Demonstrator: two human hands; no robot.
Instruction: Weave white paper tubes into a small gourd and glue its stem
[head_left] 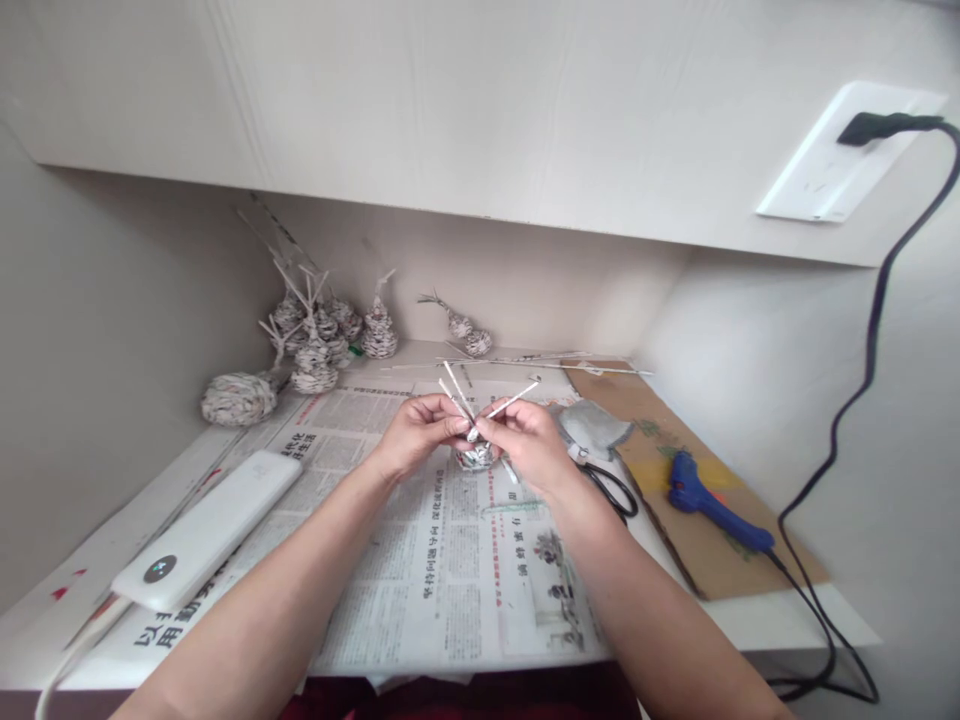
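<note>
Between my two hands is a small woven paper gourd [474,458], made of rolled newspaper strips, low over the newspaper-covered table. Several thin paper sticks [514,400] fan up and outward from its top. My left hand [426,432] pinches the woven piece near its neck from the left, thumb and fingertips together. From the right, my right hand [525,440] pinches at the same neck, beside a stick that slants up to the right. The fingers cover much of the neck, and only the round lower part shows beneath them.
Finished woven gourds [315,360] cluster at the back left, with a woven ball [238,398] nearby. A white power bank [217,525] lies at left. On cardboard [712,560] at right rests a blue glue gun [716,505], its cord running to the wall socket. Black-handled scissors [611,490] lie beside a grey cloth [596,428].
</note>
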